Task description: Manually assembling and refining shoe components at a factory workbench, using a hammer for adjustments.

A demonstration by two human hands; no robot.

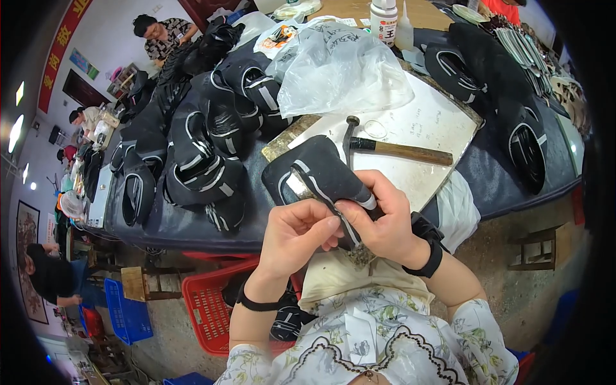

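Above the near edge of the table I hold a black fabric shoe upper [314, 160] with pale reflective strips along its seams. My right hand [387, 221] is closed around its near right side, with the thumb pressed on the edge. The fingers of my left hand [298, 232] are curled and pinch the edge strip just left of that thumb. What lies under the left fingertips is partly hidden. Just beyond the upper, a hammer [410, 152] with a wooden handle rests on a white board [443, 106].
Black shoe uppers [202, 167] are heaped at the left; more uppers [527, 151] lie right. A clear plastic bag [350, 70] covers the board's far part, near a white bottle [384, 22]. Below the table stand a red basket [205, 314] and a wooden stool [545, 247]. Other people work at left.
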